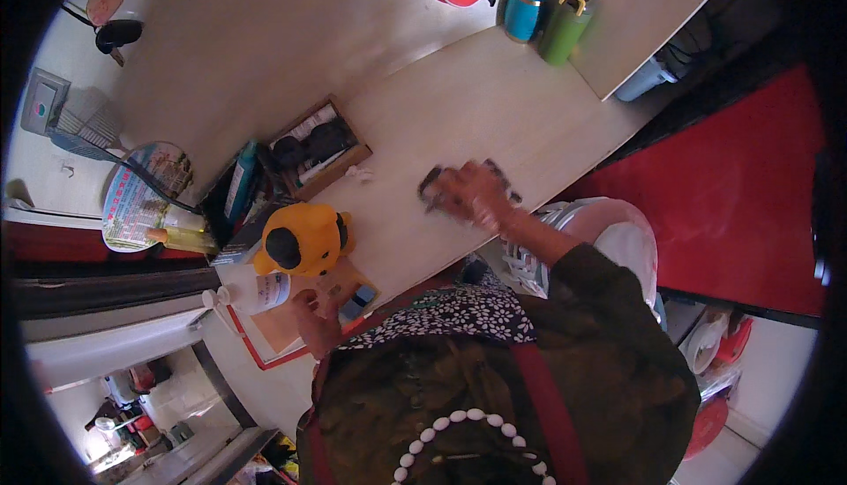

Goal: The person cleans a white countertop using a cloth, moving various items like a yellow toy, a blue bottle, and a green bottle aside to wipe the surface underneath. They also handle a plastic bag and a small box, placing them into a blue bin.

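My right hand (468,195) presses down on a dark crumpled cloth (430,184) on the pale wooden countertop (410,121). Edges of the cloth stick out on both sides of the hand, and motion blurs both. My left hand (317,323) is at the counter's near left end, over a brown board or folder (278,327) with a red edge. Its fingers look partly curled, and whether they grip anything is unclear. Close by are a white labelled bottle (255,292), a small blue-grey item (357,301) and a yellow dog-shaped figure (308,240) with black ears.
Against the wall stands a wooden box (341,171) of dark items, beside a dark box holding a teal tube (241,177). A teal bottle (524,12) and a green flask (564,28) occupy the far corner. Below the counter's front edge is a pink-white bucket (622,220).
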The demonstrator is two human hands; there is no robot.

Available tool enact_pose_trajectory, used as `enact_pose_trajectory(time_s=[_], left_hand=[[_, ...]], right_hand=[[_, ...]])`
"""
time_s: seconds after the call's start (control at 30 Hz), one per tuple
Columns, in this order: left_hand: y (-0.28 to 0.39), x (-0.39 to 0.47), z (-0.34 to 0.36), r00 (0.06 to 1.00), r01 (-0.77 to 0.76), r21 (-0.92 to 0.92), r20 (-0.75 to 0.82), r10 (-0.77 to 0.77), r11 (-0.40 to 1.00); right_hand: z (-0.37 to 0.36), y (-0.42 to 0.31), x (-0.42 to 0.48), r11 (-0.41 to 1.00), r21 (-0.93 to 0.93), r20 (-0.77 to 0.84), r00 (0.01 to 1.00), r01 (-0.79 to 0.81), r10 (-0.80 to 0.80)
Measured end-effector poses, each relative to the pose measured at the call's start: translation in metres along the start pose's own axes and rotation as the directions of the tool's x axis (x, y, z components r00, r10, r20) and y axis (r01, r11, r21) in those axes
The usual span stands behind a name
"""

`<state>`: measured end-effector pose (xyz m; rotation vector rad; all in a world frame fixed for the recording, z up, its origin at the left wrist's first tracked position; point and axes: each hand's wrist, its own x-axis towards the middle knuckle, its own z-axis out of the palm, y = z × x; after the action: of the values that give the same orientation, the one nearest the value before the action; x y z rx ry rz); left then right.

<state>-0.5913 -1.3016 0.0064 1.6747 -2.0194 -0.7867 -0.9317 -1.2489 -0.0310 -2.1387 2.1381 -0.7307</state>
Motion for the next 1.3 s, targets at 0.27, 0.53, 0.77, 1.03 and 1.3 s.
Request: enact_pose_trajectory(time_s=[0.27, 0.53, 0.77, 1.03, 1.3], left_hand=[[0.042, 0.034, 0.009, 0.986, -0.127, -0.412, -0.148, 0.071, 0.902], [0.01, 0.046, 0.004, 0.983, -0.179, -0.565, -0.139, 0.12, 0.806], [0.003, 0.052, 0.009, 0.998, 0.005, -0.445, 0.055, 0.022, 0.896], [-0.012, 0.076, 0.015, 0.921, -0.38, -0.242, -0.013, 0.389, 0.893], [-0.018, 0.089, 0.002, 0.917, -0.374, -0.146, 0.093, 0.389, 0.916]], right_hand=[[-0.015, 0.237, 0.086, 0.737, -0.122, -0.355, 0.723, -0.664, 0.592], [0.04, 0.128, 0.161, 0.846, -0.283, -0.221, 0.889, -0.452, 0.401], [0.032, 0.024, 0.08, 0.992, -0.11, -0.016, 0.997, 0.068, -0.071], [0.02, -0.065, -0.012, 0.979, -0.028, 0.048, 0.979, 0.2, -0.199], [0.0, -0.04, 0.02, 0.97, 0.073, 0.038, 0.972, 0.23, -0.233]])
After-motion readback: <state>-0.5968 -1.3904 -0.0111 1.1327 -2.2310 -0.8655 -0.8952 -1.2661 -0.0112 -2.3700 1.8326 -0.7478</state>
